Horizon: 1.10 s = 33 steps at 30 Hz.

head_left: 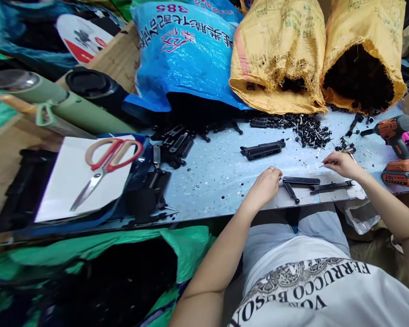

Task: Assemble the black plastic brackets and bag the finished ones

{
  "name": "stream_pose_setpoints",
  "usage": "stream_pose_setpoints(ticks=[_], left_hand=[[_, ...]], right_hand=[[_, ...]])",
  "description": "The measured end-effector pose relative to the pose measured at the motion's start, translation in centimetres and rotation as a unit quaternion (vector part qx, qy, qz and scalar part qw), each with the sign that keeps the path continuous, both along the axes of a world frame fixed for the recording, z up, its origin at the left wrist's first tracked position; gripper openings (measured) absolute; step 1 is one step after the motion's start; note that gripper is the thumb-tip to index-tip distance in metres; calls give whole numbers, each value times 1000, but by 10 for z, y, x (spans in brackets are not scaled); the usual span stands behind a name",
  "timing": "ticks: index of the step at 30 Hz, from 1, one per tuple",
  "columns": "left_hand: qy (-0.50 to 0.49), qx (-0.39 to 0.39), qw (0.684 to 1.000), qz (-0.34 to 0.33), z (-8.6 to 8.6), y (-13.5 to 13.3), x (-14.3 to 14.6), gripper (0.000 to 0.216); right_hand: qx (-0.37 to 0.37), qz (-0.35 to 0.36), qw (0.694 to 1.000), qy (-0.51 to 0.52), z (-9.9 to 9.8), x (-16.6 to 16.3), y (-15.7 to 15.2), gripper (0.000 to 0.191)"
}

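Note:
My left hand (266, 184) is closed, fingertips together at the left end of a hinged black plastic part (301, 181); what they pinch is hidden. A short black arm with a round end (291, 192) angles down from that part, and another long black piece (332, 186) lies at its right. Above the work strip, my right hand (342, 164) pinches a small thin pin-like piece (322, 165), too small to name surely. Just beyond both hands rests a folded black plastic assembly (262, 149).
Loose black-headed screws (310, 131) are heaped at the back. An orange cordless drill (400, 150) stands at right. Yellow sacks (279, 50) and a blue sack (187, 59) line the table's back. Red-handled scissors (104, 168) lie on white paper, left, near a green flask (64, 97).

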<state>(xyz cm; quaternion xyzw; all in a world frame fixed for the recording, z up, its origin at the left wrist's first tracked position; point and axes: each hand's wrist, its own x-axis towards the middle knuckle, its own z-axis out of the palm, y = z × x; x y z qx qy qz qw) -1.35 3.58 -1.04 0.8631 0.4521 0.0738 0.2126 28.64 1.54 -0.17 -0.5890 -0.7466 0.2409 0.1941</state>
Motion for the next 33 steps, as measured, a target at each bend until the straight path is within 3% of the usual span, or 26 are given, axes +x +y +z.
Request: stream_pose_setpoints(ticks=[3,6,11,14,18,22,27,30,33], left_hand=[[29,21,999,-11,6,-2,14,29],[22,39,999,-15,2,-7,24,23],[-81,118,988,49,-32,-16,23,21],[-142,195,970,32,-52,-18,19,25],[-179,276,944,12,-64,-14,15,21],[-186,300,935,-25,-67,-9,10,20],[-183,289,939,-25,-70,-8,13,23],[-180,265,946,40,-65,-18,18,25],[-115,203,953,194,-55,-39,25,32]], right_hand=[[-41,40,998,-5,8,-12,-13,16],[-75,62,995,-25,13,-19,-20,15],[-59,72,986,-139,19,-35,-22,14],[-49,110,969,-214,20,-47,-22,15],[-57,132,951,-275,17,-56,-26,17],[-33,90,965,-245,4,-49,-38,17],[97,92,983,-124,-17,-38,-56,25],[162,91,981,-55,-24,-54,-53,31],[178,107,978,-18,-33,-83,-40,38]])
